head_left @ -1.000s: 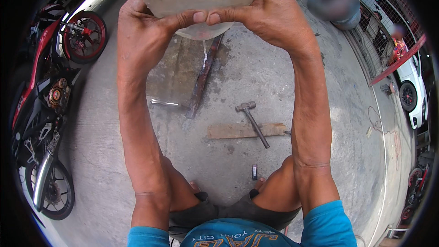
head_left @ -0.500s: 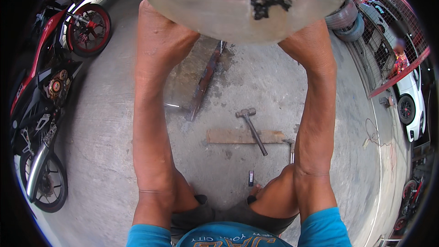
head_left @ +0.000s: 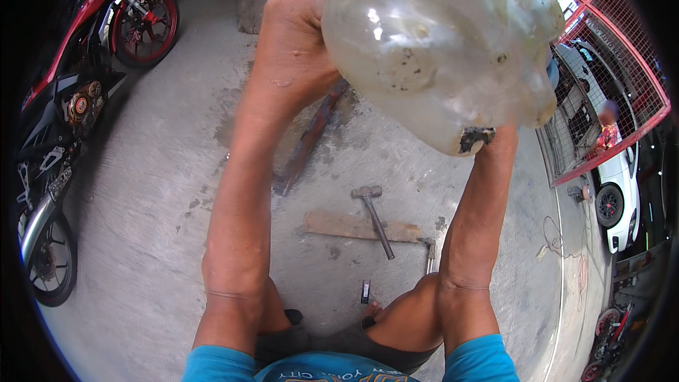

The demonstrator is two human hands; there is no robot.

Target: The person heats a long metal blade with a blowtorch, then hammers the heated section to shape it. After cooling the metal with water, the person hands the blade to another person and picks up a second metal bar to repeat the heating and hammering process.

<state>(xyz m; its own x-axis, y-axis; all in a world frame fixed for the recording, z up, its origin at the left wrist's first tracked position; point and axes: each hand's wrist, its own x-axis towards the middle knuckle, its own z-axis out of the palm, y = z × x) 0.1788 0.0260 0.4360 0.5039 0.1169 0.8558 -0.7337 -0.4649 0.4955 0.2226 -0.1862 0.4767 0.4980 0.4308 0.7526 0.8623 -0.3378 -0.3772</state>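
I hold a large, cloudy, translucent plastic container (head_left: 442, 49) up close in front of the camera with both hands. It is dirty, with dark specks and a black broken patch at its lower edge. My left hand (head_left: 300, 39) grips its left side. My right hand is hidden behind the container; only the forearm (head_left: 481, 219) shows, rising to its underside.
On the concrete floor (head_left: 163, 226) below lie a hammer (head_left: 373, 216) across a wooden plank (head_left: 353, 226), a long rusty metal bar (head_left: 308, 138) and a small dark tool (head_left: 365, 291). Red-and-black motorcycles (head_left: 78, 92) stand at left. A red mesh gate (head_left: 608, 85) and a white car (head_left: 619, 184) are at right.
The container has tilted and swung toward the right, showing its rounded side. My left hand now shows on its left flank; my right hand has gone out of sight behind it.
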